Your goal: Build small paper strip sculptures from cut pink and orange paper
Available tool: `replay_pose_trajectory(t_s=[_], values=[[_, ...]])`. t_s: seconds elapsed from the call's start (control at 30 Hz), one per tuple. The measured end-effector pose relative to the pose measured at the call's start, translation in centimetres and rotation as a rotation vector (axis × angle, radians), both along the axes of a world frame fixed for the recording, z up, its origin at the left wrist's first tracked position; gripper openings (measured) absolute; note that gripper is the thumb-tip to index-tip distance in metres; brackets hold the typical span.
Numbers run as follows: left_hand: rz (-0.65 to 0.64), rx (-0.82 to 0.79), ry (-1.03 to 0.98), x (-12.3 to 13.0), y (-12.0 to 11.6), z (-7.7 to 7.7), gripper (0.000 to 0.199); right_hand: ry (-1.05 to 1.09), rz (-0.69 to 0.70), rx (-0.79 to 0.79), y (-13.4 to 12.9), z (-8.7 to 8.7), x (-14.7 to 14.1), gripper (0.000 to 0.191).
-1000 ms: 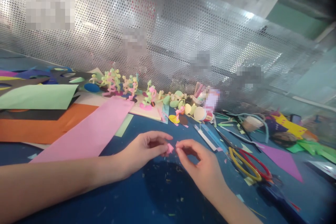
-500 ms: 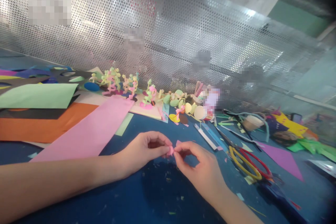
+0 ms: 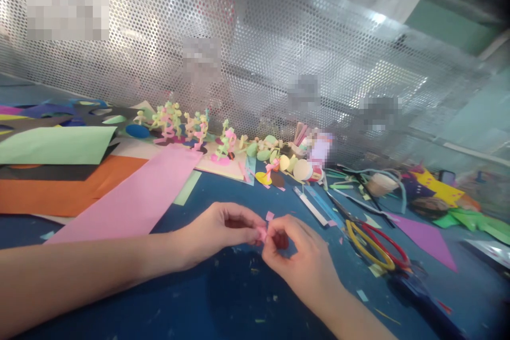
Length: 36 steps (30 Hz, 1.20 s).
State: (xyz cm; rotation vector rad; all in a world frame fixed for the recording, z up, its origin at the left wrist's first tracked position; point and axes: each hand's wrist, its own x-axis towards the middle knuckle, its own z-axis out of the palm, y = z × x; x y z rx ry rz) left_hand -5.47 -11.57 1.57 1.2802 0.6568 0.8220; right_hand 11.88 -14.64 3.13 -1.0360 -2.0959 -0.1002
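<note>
Left hand (image 3: 221,227): pinching pink paper piece (image 3: 261,233) | right hand (image 3: 303,255): seemingly pinching it | paper figures (image 3: 169,119): near far edge of desk (image 3: 171,297)

I am in what looks like a papercraft workshop, with coloured sheets (image 3: 135,196) at the frame's left, little paper figures (image 3: 226,143) near its centre, scissors (image 3: 349,227) at lower right and a perforated metal screen (image 3: 255,58) across the top.

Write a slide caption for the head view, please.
Left hand and right hand pinch a small pink paper piece above a blue table.
</note>
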Motion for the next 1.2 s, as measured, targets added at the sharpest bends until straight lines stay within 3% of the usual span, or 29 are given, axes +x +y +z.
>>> replay_pose_trajectory(t_s=[0.5, 0.67, 0.93, 1.03, 1.2], values=[[0.022, -0.066, -0.048, 0.04, 0.14, 0.0, 0.03, -0.011, 0.024, 0.013, 0.04, -0.2, 0.37, 0.011], [-0.098, 0.003, -0.079, 0.13, 0.22, -0.49, 0.028, -0.011, -0.009, 0.018, 0.18, -0.5, 0.48, 0.009], [0.061, 0.082, -0.014, 0.1, 0.16, -0.09, 0.023, 0.137, 0.017, -0.159, 0.37, -0.38, 0.64, 0.009], [0.056, 0.079, -0.004, 0.06, 0.14, -0.02, 0.023, 0.19, -0.038, -0.21, 0.48, -0.29, 0.9, 0.008], [0.008, 0.056, -0.032, 0.05, 0.03, -0.06, 0.024, 0.189, -0.002, -0.205, 0.41, -0.11, 0.82, 0.009]])
